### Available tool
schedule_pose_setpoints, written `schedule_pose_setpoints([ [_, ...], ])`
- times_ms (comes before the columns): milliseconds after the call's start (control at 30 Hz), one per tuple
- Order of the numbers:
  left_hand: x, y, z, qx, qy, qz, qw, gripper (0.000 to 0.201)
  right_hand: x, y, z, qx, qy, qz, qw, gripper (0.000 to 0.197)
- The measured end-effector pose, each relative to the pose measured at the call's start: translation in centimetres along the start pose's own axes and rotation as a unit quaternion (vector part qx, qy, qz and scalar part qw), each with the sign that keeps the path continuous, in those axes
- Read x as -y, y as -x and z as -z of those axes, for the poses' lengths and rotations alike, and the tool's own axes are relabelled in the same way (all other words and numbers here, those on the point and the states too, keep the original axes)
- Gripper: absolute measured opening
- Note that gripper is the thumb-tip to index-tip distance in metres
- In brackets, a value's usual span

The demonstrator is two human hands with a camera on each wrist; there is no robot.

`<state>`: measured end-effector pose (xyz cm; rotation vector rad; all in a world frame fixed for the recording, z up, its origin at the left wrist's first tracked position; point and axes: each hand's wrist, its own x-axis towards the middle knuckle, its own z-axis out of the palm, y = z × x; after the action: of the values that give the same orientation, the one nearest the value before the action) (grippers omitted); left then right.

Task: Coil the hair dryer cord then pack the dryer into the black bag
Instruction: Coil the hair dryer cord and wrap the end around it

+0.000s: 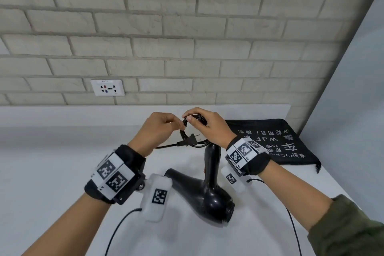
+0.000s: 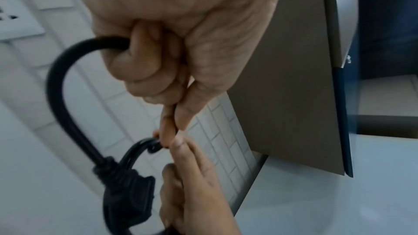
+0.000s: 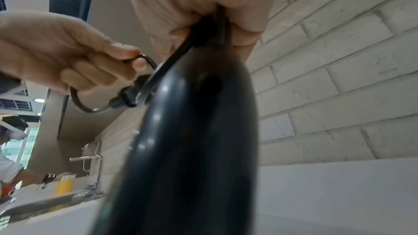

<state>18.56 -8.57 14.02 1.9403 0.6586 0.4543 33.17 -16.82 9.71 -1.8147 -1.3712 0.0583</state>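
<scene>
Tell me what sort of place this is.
Probably an indoor counter in a kitchen or pantry-like room. A white countertop meets a pale brick-pattern wall with a wall socket; the right wrist view shows a faucet further along.

Bare table (image 1: 52, 172) lies open to the left; the hair dryer (image 1: 207, 189) fills the middle. On the right, the black bag (image 1: 276, 141) lies flat against the brick wall (image 1: 187, 37) — tight there.
</scene>
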Motion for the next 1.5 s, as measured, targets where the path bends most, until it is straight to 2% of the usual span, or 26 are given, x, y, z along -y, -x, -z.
schedule_pose_setpoints([
  [200, -0.5, -1.7, 2.9, 0.109, -0.122, -0.006, 0.987, 0.015, 0.0, 0.2, 0.0, 0.012, -0.008, -0.004, 1.0, 0.012],
  [267, -0.5, -2.0, 3.8, 0.119, -0.146, -0.009, 0.982, 0.014, -0.2, -0.1, -0.2, 0.014, -0.014, -0.013, 1.0, 0.014],
  [333, -0.3, -2.3, 4.5, 0.095, -0.164, -0.028, 0.981, 0.013, -0.6, -0.3, -0.2, 0.015, -0.026, -0.025, 0.999, 0.014],
  [467, 0.5, -2.6, 4.6, 0.004, -0.222, -0.087, 0.971, 0.012, -0.8, -0.6, 0.0, 0.019, -0.074, -0.038, 0.996, 0.016],
  [633, 2.4, -3.3, 2.4, -0.04, -0.092, -0.127, 0.987, 0.016, -0.4, -0.5, 0.3, 0.013, -0.083, -0.049, 0.995, 0.02],
  [733, 2.9, -4.4, 1.3, -0.099, -0.081, -0.159, 0.979, 0.016, -0.3, -0.4, 0.0, 0.019, -0.099, -0.058, 0.993, 0.031],
  [833, 3.9, -5.4, 0.5, -0.138, -0.093, -0.222, 0.961, 0.016, -0.3, -0.5, 0.0, 0.019, -0.109, -0.074, 0.991, 0.035],
  [933, 5.7, -6.1, 0.4, -0.168, -0.145, -0.274, 0.936, 0.026, -0.5, -0.6, 0.2, 0.024, -0.087, -0.078, 0.993, 0.04],
  [1067, 6.7, -6.6, 0.9, -0.218, -0.309, -0.35, 0.857, 0.028, -0.7, -0.6, 0.5, 0.048, -0.082, -0.094, 0.991, 0.033],
  [1133, 6.6, -6.6, 1.1, -0.23, -0.344, -0.362, 0.835, 0.026, -0.6, -0.6, 0.6, 0.054, -0.082, -0.096, 0.991, 0.033],
  [1233, 6.7, -6.2, 1.3, -0.228, -0.382, -0.355, 0.822, 0.029, -0.4, -0.7, 0.8, 0.061, -0.073, -0.088, 0.992, 0.032],
  [1400, 9.3, -5.7, 0.7, -0.168, -0.388, -0.336, 0.842, 0.031, 0.1, -0.7, 1.1, 0.039, -0.14, -0.119, 0.982, 0.028],
  [1500, 10.8, -5.5, -0.2, -0.149, -0.325, -0.295, 0.886, 0.02, -0.3, -0.9, 0.9, 0.03, -0.223, -0.151, 0.963, 0.035],
])
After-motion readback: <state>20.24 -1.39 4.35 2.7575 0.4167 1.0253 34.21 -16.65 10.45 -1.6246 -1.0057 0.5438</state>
